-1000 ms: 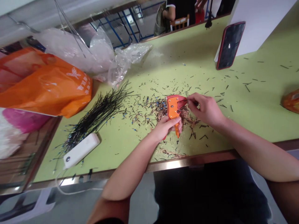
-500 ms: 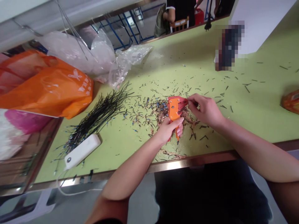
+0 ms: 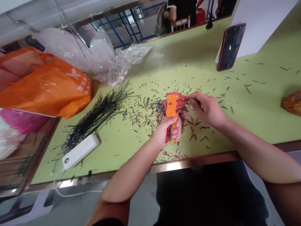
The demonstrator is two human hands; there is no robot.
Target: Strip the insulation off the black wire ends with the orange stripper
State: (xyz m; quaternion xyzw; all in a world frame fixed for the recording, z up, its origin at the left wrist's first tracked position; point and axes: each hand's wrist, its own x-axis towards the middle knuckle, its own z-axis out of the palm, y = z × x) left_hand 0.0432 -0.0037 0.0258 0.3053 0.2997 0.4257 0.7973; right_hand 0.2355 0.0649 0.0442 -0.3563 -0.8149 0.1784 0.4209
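Note:
My left hand (image 3: 166,131) is wrapped round the handles of an orange and red wire stripper (image 3: 172,105), held above a pile of copper strands and black clippings (image 3: 162,116). The tool's red jaws point right, towards my right hand (image 3: 202,105). Thumb and forefinger of that hand are pinched together at the jaw tips; what they hold is too small to make out. To the left on the green table (image 3: 131,147) lies a long bundle of black wires (image 3: 98,113), some with blue ends.
A white power bank (image 3: 81,151) with a cable lies front left. Behind it are an orange bag (image 3: 58,84) and clear plastic bags (image 3: 101,53). A phone (image 3: 231,47) leans on a white box (image 3: 261,25). An orange packet (image 3: 293,103) sits right. A person (image 3: 183,11) is beyond the table.
The wire stripper in my left hand has turned so its head tilts less steeply and has shifted slightly left and up. Its handles look further apart. My right hand has barely moved.

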